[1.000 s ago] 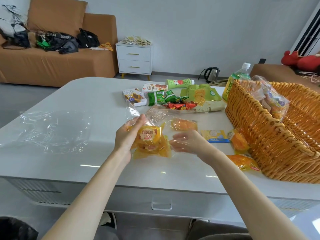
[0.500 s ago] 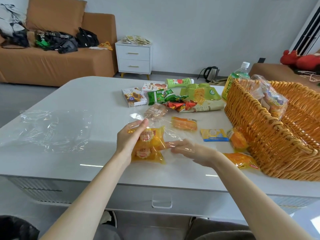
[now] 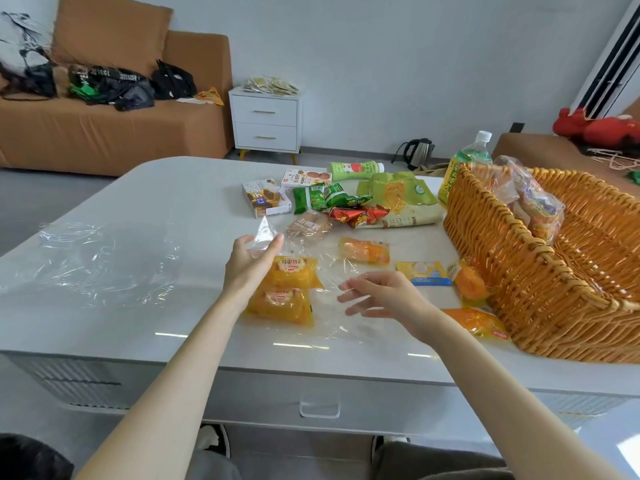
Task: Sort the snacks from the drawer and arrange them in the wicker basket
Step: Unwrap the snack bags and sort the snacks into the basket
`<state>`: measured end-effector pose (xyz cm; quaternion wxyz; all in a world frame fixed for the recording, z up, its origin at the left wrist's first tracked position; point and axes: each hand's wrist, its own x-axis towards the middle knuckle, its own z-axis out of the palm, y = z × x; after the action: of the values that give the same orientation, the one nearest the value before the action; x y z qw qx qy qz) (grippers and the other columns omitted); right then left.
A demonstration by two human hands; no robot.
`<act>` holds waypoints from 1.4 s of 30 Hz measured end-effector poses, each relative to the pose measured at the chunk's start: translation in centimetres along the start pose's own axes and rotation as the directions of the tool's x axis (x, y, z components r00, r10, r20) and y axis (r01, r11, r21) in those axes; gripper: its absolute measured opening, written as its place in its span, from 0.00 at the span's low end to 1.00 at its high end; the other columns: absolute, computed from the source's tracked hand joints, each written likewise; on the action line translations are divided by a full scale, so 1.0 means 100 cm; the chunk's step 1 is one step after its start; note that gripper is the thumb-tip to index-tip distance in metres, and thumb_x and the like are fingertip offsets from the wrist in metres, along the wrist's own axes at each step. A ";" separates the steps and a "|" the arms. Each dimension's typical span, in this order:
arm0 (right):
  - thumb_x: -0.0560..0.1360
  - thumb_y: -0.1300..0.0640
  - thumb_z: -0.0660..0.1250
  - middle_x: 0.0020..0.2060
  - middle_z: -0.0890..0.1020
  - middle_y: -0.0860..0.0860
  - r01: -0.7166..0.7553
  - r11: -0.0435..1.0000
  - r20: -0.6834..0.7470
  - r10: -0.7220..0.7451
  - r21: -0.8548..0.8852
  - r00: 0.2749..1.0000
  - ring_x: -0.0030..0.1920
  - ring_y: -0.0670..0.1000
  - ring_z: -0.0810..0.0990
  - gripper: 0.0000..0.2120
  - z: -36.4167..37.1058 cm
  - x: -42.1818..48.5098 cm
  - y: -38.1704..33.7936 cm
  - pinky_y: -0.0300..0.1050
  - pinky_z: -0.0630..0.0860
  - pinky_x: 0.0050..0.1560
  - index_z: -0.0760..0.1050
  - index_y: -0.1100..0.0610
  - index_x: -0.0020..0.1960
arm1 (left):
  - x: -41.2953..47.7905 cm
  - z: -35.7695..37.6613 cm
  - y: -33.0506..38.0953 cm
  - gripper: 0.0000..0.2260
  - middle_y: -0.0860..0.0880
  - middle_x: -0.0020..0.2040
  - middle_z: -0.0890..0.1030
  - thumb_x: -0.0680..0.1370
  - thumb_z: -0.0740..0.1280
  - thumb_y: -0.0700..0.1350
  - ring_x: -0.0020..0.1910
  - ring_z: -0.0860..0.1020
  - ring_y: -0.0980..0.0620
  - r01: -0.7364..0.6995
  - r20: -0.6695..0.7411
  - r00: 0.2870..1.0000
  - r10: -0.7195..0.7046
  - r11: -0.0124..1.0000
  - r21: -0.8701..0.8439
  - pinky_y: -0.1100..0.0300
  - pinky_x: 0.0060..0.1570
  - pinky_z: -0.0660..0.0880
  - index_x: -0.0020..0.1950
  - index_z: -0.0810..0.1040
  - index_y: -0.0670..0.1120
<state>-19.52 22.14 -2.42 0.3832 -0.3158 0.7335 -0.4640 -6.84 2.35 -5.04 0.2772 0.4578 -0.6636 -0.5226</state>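
two yellow cake packs (image 3: 285,289) lie one behind the other on the white table (image 3: 138,306), near its front edge, inside a clear bag (image 3: 311,271) whose film spreads flat to the right and rises to a crinkled peak at the back. the packs are glossy, orange-yellow, each with a red label; the print is too small to read. the left hand (image 3: 247,268) rests against the left side of the packs, fingers up and pinching the peak of the clear bag between thumb and fingertips. the right hand (image 3: 384,297) sits just right of the packs, over the flat film, fingers loosely spread and holding nothing; whether it touches the film cannot be told. behind the packs are a brown bun pack (image 3: 308,226), an orange pack (image 3: 363,251) and a small yellow-blue sachet (image 3: 424,271). two more orange packs (image 3: 467,282) lie against the front wall of the wicker basket (image 3: 519,271), which stands at the right of the table and is cut off by the frame edge. inside it a bag of snacks (image 3: 533,202) leans on a divider; its contents are blurred. farther back sit green packs (image 3: 322,197), a red pack (image 3: 360,214), two small boxes (image 3: 266,199), a lying green bottle (image 3: 353,168) and an upright bottle (image 3: 467,161) partly hidden by the basket. a second clear sheet (image 3: 97,261) lies at the left. the drawer (image 3: 318,403) under the table edge is closed, its handle visible.
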 end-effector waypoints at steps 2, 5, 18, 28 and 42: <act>0.79 0.54 0.64 0.42 0.86 0.51 -0.030 1.000 -0.039 0.030 0.009 0.999 0.37 0.51 0.84 0.09 0.002 0.004 0.002 0.53 0.79 0.57 0.81 0.57 0.49 | -0.003 0.005 -0.001 0.29 0.46 0.70 0.70 0.77 0.65 0.58 0.67 0.69 0.46 -0.127 -0.059 0.988 0.143 0.967 0.219 0.52 0.64 0.66 0.73 0.62 0.48; 0.79 0.55 0.65 0.39 0.85 0.53 -0.085 0.996 -0.108 0.081 -0.027 0.991 0.31 0.49 0.82 0.11 -0.003 0.007 0.002 0.46 0.83 0.46 0.81 0.61 0.47 | -0.016 0.014 0.005 0.24 0.45 0.71 0.68 0.79 0.64 0.50 0.71 0.64 0.46 -0.366 -0.058 0.903 0.427 0.830 0.421 0.54 0.67 0.63 0.73 0.65 0.45; 0.74 0.49 0.69 0.56 0.80 0.50 -0.223 0.789 -0.477 -0.099 -0.573 0.874 0.55 0.54 0.77 0.17 -0.097 -0.009 0.041 0.47 0.75 0.52 0.76 0.49 0.62 | -0.063 0.066 0.011 0.21 0.53 0.73 0.66 0.78 0.64 0.50 0.76 0.55 0.52 -0.649 0.518 0.728 0.448 0.209 0.732 0.38 0.72 0.36 0.71 0.68 0.57; 0.64 0.44 0.79 0.77 0.56 0.46 -0.219 0.486 -0.061 0.321 -0.846 0.945 0.76 0.56 0.52 0.54 -0.115 -0.045 0.045 0.51 0.55 0.73 0.47 0.44 0.78 | -0.058 0.066 0.012 0.25 0.52 0.65 0.73 0.75 0.66 0.56 0.69 0.67 0.52 -0.609 0.527 0.779 0.340 0.215 0.763 0.41 0.71 0.36 0.71 0.68 0.54; 0.65 0.25 0.62 0.63 0.72 0.52 -0.323 0.428 -0.331 0.057 -0.844 0.942 0.66 0.59 0.68 0.39 -0.093 -0.018 0.060 0.51 0.70 0.58 0.66 0.52 0.64 | 0.012 0.164 0.049 0.33 0.42 0.78 0.54 0.77 0.62 0.36 0.77 0.49 0.42 -0.655 0.613 0.753 0.240 0.188 0.732 0.43 0.74 0.45 0.78 0.51 0.44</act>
<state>-27.27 29.89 -4.91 0.1146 -0.3216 0.9399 -0.0010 -22.81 8.63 -5.45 -0.0160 0.2037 -0.9787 -0.0193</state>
